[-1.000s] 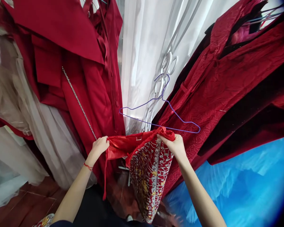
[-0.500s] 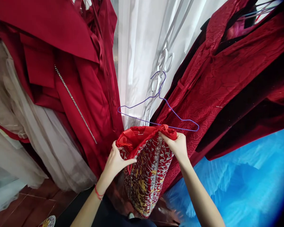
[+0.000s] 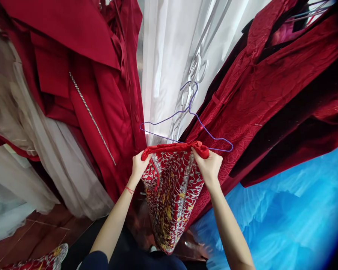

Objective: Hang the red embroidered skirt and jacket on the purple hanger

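A red skirt-like garment (image 3: 171, 195) with silver and gold embroidery hangs down in front of me, its plain red top edge stretched between my hands. My left hand (image 3: 140, 165) pinches the left end of that edge, thumb on top. At the other end, my right hand (image 3: 210, 167) grips the bunched red band with its thumb pressed on the front. Just behind the edge is a purple wire hanger (image 3: 186, 109). Its lower bar is partly hidden by the band, and I cannot tell whether the cloth is attached to it.
Dark red dresses hang at left (image 3: 101, 90) and right (image 3: 242, 101). A white curtain (image 3: 160, 67) and a white scrolled metal stand (image 3: 195, 65) are behind the hanger. Blue tulle (image 3: 284, 213) spreads at lower right. More embroidered red cloth (image 3: 42, 260) lies at lower left.
My left hand has shifted up and taken hold of the band's left corner. The top edge, gaping before with its lining showing, is now pulled straight. More embroidered cloth shows at lower left.
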The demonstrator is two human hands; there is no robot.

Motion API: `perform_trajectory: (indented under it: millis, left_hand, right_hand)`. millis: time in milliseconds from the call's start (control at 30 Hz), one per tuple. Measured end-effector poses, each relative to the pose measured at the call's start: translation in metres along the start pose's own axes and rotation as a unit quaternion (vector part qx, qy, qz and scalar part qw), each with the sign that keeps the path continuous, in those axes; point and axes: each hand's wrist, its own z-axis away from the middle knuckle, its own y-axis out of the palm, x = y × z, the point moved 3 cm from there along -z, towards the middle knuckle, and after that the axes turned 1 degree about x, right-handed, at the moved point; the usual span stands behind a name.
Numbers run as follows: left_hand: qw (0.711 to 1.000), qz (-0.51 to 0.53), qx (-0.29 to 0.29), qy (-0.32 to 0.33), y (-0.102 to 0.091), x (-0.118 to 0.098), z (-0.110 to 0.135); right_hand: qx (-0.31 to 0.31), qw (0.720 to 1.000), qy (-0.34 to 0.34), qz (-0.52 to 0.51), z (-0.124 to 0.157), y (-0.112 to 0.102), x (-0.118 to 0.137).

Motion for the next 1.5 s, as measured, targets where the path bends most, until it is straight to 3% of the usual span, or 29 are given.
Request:
perform_trajectory:
  millis: [67, 133, 200, 300, 367, 433, 533, 667, 867, 933, 1067, 1133, 1200, 1267, 1367, 1500]
  left_hand:
    - [0.998, -0.022, -0.055, -0.007, 0.005, -0.017, 0.006]
    - [0.996, -0.041, -0.076, -0.002, 0.014, -0.043, 0.014]
    - [0.998, -0.018, -0.061, 0.011, 0.025, -0.070, 0.024]
    - [0.994, 0.104, -0.017, 0.028, 0.035, -0.103, 0.036]
    - [0.983, 0.180, -0.015, 0.036, 0.028, -0.116, 0.040]
    - [0.976, 0.207, -0.044, 0.042, 0.010, -0.124, 0.042]
    - [0.976, 0.186, -0.105, 0.047, -0.030, -0.132, 0.049]
    - [0.974, 0.115, -0.181, 0.075, -0.081, -0.149, 0.070]
    - [0.924, 0.119, -0.360, 0.051, -0.151, -0.149, 0.103]
    - [0.908, 0.111, -0.401, 0.056, -0.180, -0.144, 0.116]
    - [0.891, 0.053, -0.448, 0.047, -0.240, -0.134, 0.148]
    - [0.879, 0.032, -0.475, 0.029, -0.273, -0.129, 0.170]
    - [0.862, 0.017, -0.506, 0.016, -0.308, -0.124, 0.197]
    - [0.846, 0.003, -0.534, 0.017, -0.351, -0.119, 0.230]
    - [0.816, -0.014, -0.578, 0.017, -0.431, -0.101, 0.295]
    - [0.741, 0.001, -0.671, -0.022, -0.543, -0.043, 0.408]
  right_hand:
    - [-0.033, 0.997, -0.019, 0.073, 0.009, 0.002, 0.012]
    - [-0.036, 0.996, -0.027, 0.080, 0.024, 0.007, 0.029]
    - [-0.005, 0.999, -0.039, 0.027, 0.041, 0.012, 0.050]
    - [0.057, 0.991, -0.070, -0.094, 0.062, 0.016, 0.081]
    - [0.099, 0.975, -0.115, -0.161, 0.069, 0.012, 0.095]
    - [0.151, 0.946, -0.192, -0.211, 0.072, 0.006, 0.105]
    - [0.262, 0.870, -0.287, -0.304, 0.074, 0.009, 0.111]
    - [0.383, 0.750, -0.329, -0.427, 0.079, 0.041, 0.128]
    - [0.391, 0.642, -0.463, -0.469, 0.120, 0.086, 0.204]
    - [0.360, 0.634, -0.492, -0.477, 0.146, 0.099, 0.227]
    - [0.278, 0.697, -0.473, -0.461, 0.218, 0.135, 0.247]
    - [0.272, 0.720, -0.452, -0.451, 0.264, 0.155, 0.251]
    - [0.285, 0.727, -0.440, -0.444, 0.309, 0.173, 0.260]
    - [0.308, 0.720, -0.442, -0.438, 0.354, 0.186, 0.277]
    - [0.353, 0.699, -0.462, -0.417, 0.425, 0.204, 0.309]
    - [0.449, 0.655, -0.499, -0.347, 0.537, 0.234, 0.335]
